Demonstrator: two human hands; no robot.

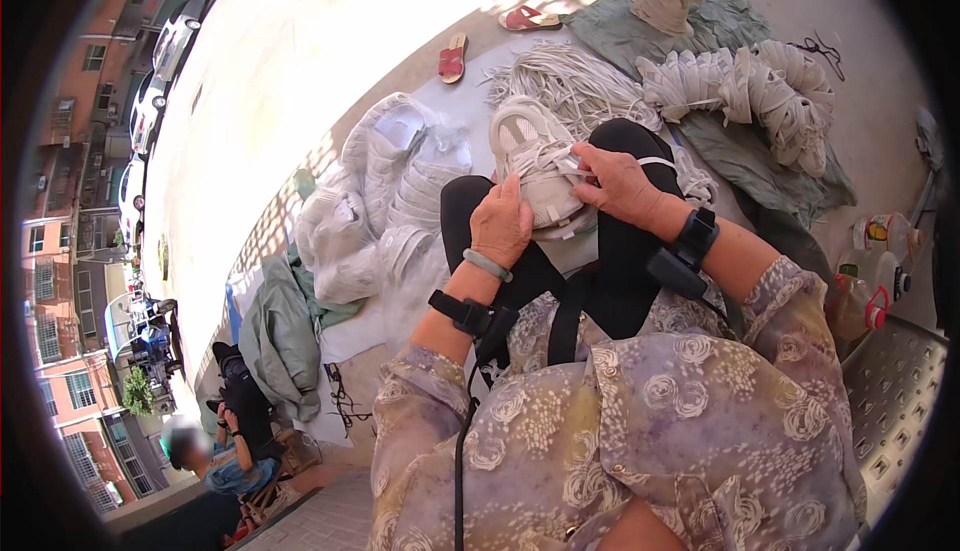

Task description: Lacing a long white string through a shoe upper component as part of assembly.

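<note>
A light beige lace-up shoe (522,129) rests between my knees, its toe pointing away from me. Pale shoelaces (548,158) run across its upper. My left hand (503,221) grips the shoe's left side, fingers curled against its edge. On the other side, my right hand (622,187) pinches a shoelace near the eyelets, thumb and forefinger close to the upper. Just past the shoe lies a big loose heap of white shoelaces (575,79).
Bundled pale shoe parts (745,86) lie on green cloth (715,146) at the right. White stacked pieces in clear plastic (385,186) are at left. Red slippers (452,59) lie beyond. Plastic bottles (855,306) stand at my right. Another person (240,461) sits at lower left.
</note>
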